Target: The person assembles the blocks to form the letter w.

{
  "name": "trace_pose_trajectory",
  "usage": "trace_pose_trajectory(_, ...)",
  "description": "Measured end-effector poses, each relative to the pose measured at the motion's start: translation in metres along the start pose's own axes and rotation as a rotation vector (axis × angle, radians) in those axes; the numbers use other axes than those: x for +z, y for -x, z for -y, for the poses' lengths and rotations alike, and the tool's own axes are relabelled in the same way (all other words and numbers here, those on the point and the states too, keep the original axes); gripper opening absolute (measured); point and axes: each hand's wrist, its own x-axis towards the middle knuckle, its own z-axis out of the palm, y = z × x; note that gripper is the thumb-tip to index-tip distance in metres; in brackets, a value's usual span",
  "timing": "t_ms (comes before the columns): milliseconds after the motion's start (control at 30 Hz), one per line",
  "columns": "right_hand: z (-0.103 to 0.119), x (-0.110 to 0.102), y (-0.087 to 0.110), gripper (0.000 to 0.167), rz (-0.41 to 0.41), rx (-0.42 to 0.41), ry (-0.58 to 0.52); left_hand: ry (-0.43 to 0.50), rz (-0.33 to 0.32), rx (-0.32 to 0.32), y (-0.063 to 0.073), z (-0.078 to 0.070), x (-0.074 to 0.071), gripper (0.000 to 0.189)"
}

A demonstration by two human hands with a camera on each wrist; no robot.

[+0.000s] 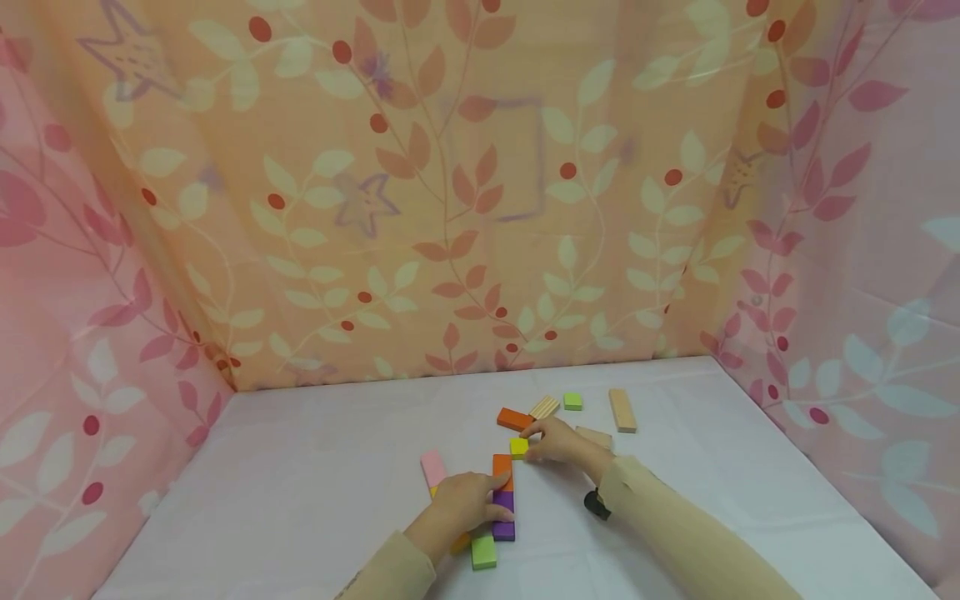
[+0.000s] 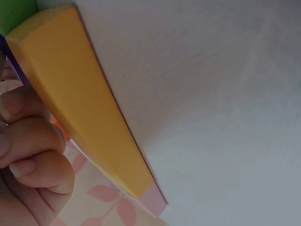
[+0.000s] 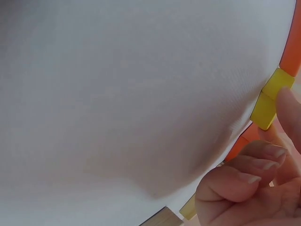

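In the head view my right hand (image 1: 557, 440) pinches a small yellow block (image 1: 518, 448) between thumb and finger, just off the far end of an orange block (image 1: 502, 468). The right wrist view shows the thumb on this yellow block (image 3: 264, 109), the other fingers curled beside it. My left hand (image 1: 461, 502) reaches over the row from the left, thumb and forefinger at the orange block and the purple block (image 1: 504, 530) joined to it. Its other fingers (image 2: 44, 172) curl beside a long yellow-orange block (image 2: 84, 99). A green block (image 1: 483, 552) sits at the near end.
A pink block (image 1: 432, 467) lies left of the row, end to end with the yellow-orange one. Beyond my right hand lie another orange block (image 1: 514, 419), a ridged wooden piece (image 1: 545, 407), a green block (image 1: 573, 402) and plain wooden blocks (image 1: 622, 411). Patterned cloth surrounds the white table (image 1: 300, 467).
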Motion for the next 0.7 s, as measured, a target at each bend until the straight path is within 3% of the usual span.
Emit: trace_pose_trajectory(700,0.0005,-0.0002,0.0005,0.033,-0.002,-0.007,-0.028,0.004,0.009,-0.001,0.0000,-0.0009,-0.0014,0.067)
